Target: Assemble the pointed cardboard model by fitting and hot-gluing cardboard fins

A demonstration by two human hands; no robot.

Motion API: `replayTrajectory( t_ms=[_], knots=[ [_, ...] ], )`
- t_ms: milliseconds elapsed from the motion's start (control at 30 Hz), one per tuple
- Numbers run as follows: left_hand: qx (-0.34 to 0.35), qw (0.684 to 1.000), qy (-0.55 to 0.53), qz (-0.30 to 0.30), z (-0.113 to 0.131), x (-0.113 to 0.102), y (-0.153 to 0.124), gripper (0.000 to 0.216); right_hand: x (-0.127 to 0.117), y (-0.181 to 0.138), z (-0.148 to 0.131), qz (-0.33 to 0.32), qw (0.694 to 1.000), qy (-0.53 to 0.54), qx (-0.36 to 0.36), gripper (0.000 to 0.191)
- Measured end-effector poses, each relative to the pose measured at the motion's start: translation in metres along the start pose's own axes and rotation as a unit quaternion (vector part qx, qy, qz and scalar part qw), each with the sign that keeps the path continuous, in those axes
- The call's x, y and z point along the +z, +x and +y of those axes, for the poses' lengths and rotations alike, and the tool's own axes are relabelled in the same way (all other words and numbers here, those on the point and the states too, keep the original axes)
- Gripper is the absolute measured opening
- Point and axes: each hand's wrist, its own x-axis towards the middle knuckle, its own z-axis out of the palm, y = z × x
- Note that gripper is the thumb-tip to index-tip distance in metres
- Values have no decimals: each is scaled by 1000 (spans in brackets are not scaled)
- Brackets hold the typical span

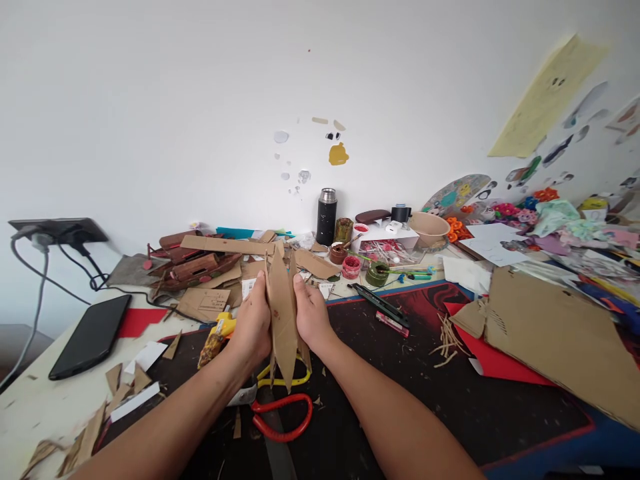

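Note:
Between my two hands is a long, pointed cardboard piece (283, 313), held upright over the dark mat. My left hand (253, 317) grips its left side, fingers wrapped behind and thumb up. On the right edge, my right hand (313, 313) presses with its fingers closed. More cardboard strips show behind the piece; how they join is hidden. Under it lie scissors (287, 433) with red and yellow handles, partly covered. A yellow glue gun (223, 327) rests just left of my left hand.
A phone (90, 337) and cardboard scraps (125, 387) lie left. Behind are a brown model boat (195, 267), a black thermos (327, 220) and paint jars (351, 267). A black utility knife (380, 303) lies right of my hands, and a large cardboard sheet (560, 340) farther right.

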Motion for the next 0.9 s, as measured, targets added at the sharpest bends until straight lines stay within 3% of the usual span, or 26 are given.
replayTrajectory(
  t_ms=[233, 733, 900],
  knots=[
    [26, 998, 59, -20, -7, -5, -1, 43, -13, 12, -3, 60, 998, -14, -1, 68],
    [135, 979, 129, -78, -26, -14, 4, 59, -9, 9, -3, 33, 999, 6, -1, 68],
    [114, 984, 103, -90, -25, -12, 4, 55, -8, 7, -3, 36, 999, 0, -1, 69]
  ],
)
